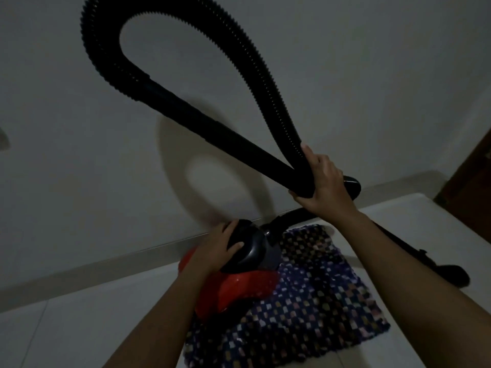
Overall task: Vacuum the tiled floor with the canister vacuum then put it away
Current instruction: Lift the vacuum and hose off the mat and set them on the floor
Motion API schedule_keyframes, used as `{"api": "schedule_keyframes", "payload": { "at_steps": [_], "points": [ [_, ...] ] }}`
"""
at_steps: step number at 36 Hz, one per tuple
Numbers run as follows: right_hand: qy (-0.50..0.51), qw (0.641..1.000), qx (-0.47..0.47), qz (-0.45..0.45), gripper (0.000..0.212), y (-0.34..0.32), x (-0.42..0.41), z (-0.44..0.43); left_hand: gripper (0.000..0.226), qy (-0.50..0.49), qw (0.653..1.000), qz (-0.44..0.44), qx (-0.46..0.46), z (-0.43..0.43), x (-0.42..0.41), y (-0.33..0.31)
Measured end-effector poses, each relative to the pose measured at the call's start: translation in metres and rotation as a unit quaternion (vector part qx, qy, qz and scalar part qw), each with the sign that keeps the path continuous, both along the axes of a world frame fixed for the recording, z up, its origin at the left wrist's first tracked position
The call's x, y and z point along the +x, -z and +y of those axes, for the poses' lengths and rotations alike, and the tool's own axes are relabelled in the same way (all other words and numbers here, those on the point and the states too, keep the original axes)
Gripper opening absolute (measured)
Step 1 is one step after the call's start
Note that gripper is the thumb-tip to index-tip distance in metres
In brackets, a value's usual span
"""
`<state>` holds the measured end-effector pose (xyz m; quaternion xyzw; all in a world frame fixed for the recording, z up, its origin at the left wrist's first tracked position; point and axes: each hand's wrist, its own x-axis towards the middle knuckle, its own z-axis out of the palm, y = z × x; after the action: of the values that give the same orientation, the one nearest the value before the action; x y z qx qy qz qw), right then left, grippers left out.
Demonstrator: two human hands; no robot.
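A red canister vacuum (239,288) with a dark grey top sits on a checkered mat by the wall. My left hand (220,248) grips the dark handle on top of the canister. My right hand (322,181) is shut on the black ribbed hose (255,62) and the rigid black tube (212,123) together, where they cross. The hose rises in a big loop against the wall. A black wand (414,253) runs down to the right behind my right forearm, which hides part of it, to a floor head near the mat's right side.
The blue, white and dark checkered mat (318,301) lies on the pale tiled floor (93,328). A plain grey wall (79,128) with a skirting board stands right behind the vacuum. A dark wooden door frame (473,176) is at the far right.
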<state>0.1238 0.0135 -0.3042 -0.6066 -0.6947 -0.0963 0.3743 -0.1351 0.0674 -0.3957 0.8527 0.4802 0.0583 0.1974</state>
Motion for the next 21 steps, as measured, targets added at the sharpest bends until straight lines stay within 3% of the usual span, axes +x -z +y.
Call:
{"api": "schedule_keyframes", "payload": {
  "at_steps": [2, 7, 10, 13, 16, 21],
  "points": [
    [0.009, 1.0, 0.002, -0.01, 0.096, 0.008, 0.002, 0.002, 0.07, 0.011, 1.0, 0.019, -0.002, 0.009, 0.002, 0.008],
    [0.022, 0.999, -0.028, -0.037, 0.106, 0.028, 0.007, -0.001, 0.063, 0.012, 0.997, -0.06, -0.056, 0.016, 0.0, 0.012],
    [0.03, 0.996, -0.065, -0.047, 0.108, 0.025, 0.007, -0.01, 0.06, 0.042, 0.994, -0.053, -0.086, 0.007, 0.0, 0.001],
    [0.033, 0.994, -0.099, -0.043, 0.103, 0.003, 0.005, -0.025, 0.061, 0.057, 0.989, -0.051, -0.126, -0.017, -0.001, -0.014],
    [0.033, 0.99, -0.134, -0.021, 0.11, -0.032, 0.0, -0.045, 0.06, 0.031, 0.983, -0.072, -0.165, -0.039, -0.008, -0.041],
    [0.046, 0.988, -0.141, 0.031, 0.086, -0.114, -0.02, -0.076, 0.059, 0.025, 0.981, -0.058, -0.185, -0.066, -0.022, -0.125]
  ]
}}
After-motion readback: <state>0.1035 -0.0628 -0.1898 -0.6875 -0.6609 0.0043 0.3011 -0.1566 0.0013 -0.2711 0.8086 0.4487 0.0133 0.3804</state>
